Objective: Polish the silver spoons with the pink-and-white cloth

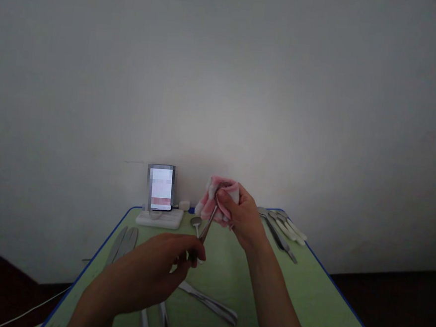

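Left hand (172, 257) grips one utensil (208, 225), its far end inside one cloth (210, 200) clasped by the right hand (243, 216), above the table (235, 272). Wiping appears under way; finished pieces cannot be distinguished. Outward: one spoon (196, 222), two blades (132, 239) left; overlapping cutlery (272, 230) right, uncountable.

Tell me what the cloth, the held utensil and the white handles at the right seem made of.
Cloth: soft fabric, perhaps plush or terry, matte pink and white; it bunches in loose, thick folds.
Utensil: smooth metal, probably stainless steel; its shaft catches a grayish sheen.
White handles: likely plastic, being opaque and evenly pale, but ceramic can't be ruled out.
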### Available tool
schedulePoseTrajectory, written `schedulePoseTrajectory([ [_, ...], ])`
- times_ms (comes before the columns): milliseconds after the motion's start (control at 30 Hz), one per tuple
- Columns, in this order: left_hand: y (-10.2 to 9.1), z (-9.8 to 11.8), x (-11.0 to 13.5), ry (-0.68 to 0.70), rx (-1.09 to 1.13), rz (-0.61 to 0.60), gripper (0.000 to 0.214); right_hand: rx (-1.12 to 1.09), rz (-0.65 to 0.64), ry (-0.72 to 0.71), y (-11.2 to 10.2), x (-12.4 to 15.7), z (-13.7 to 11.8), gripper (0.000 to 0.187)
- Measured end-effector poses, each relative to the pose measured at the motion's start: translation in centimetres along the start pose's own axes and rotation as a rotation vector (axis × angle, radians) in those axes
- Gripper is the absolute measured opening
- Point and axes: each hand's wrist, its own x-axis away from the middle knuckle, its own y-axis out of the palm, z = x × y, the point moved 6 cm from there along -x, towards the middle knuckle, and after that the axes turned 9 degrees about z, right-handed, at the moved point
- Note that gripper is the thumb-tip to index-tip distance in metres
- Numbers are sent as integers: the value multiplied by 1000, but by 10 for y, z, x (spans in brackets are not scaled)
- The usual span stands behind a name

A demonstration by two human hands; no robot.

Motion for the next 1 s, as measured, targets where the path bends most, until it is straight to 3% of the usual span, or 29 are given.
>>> schedulePoseTrajectory([
  [67, -3, 1, -1, -14, 7, 21, 16, 27, 4, -12, -6, -2, -3, 38],
  [200, -16, -1, -3, -48, -6, 134, 27, 169, -69, -22, -23, -1, -14, 31],
  [333, -30, -8, -3, -78, -12, 265, 31, 484, -391, 11, -21, 14, -20, 23],
  [467, -34, -15, 1, -108, -20, 280, 35, 727, -711, -18, -5, 32, -13, 17],
  [633, -37, -13, 3, -58, 22, 293, 31, 744, -922, 30, 10, 44, 1, 16],
  [700, -40, -12, 3, -39, 31, 326, 31, 714, -916, 40, 11, 44, 1, 17],
  [800, -44, -15, 4, -70, -3, 359, 34, 654, -784, 32, 8, 37, -5, 19],
  [1000, -32, -19, 3, -109, -108, 156, 38, 532, -260, -35, -5, 14, -15, 22],
])
